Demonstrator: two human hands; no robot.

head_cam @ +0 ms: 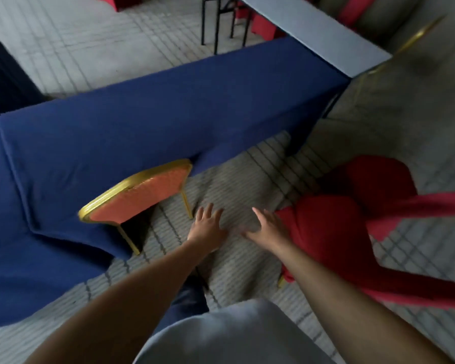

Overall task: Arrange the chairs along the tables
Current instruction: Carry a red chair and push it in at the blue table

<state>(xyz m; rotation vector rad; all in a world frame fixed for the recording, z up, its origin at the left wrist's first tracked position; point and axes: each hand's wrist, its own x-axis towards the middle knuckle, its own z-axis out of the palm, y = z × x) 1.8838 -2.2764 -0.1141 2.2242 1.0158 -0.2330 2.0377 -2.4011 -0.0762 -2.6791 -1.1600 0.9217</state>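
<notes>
A gold-framed chair [139, 195] with an orange back is pushed in against the table with the blue cloth [168, 116], its seat hidden under the cloth. To the right stands a chair in a red cover [334, 227], away from the table. My left hand [206, 227] hovers open over the carpet between the two chairs, holding nothing. My right hand [267, 229] is open too, fingers spread, right beside the red-covered chair's back; whether it touches the cover is unclear.
A bare grey table [313, 30] on black legs joins the blue one at the top right, with a gold chair frame [415, 38] beside it. More red-covered chairs [263, 24] stand behind it. Grey patterned carpet [237, 179] lies between the chairs.
</notes>
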